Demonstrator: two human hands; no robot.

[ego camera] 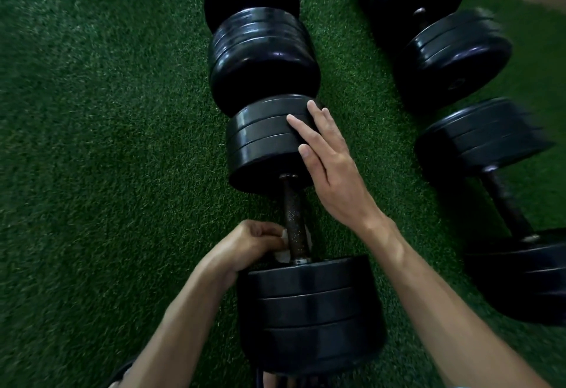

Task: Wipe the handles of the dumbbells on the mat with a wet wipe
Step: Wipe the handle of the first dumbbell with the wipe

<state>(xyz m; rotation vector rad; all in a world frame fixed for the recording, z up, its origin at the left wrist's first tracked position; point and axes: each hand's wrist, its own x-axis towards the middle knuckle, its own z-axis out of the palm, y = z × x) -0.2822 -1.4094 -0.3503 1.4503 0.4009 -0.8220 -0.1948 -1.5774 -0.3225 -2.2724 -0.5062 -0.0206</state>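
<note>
Mid-wipe on the nearest black dumbbell with stacked round rubber plates point(309, 311), lying on the green artificial-turf mat point(107, 112).

Left hand point(254, 242): curled tight, pinching a crumpled white wet wipe point(283, 254) against the near end of the dark knurled metal handle point(292, 219), just above the near plate stack. A sliver of white also visible on the far side of the bar, so probably wrapped partway round.

Right hand point(327, 167): fingers straight and relaxed, resting flat on the rim of the far plate stack point(263, 142), gripping nothing, apparently steadying the weight against rolling.

Step in hand, by the look of it: cleaning this handle, begun at the near end; the upper stretch of bar bare and exposed between the hands.

Next move likely calls for: sliding the wipe up along the knurling toward the far plate, with a twist to reach the underside, steadying pressure kept on the plates.

Elsewhere: more black plate-loaded dumbbells end to end beyond point(260, 57), and another row to the right point(490, 155), its thin dark bars showing. Whether those are already wiped cannot be told.
</note>
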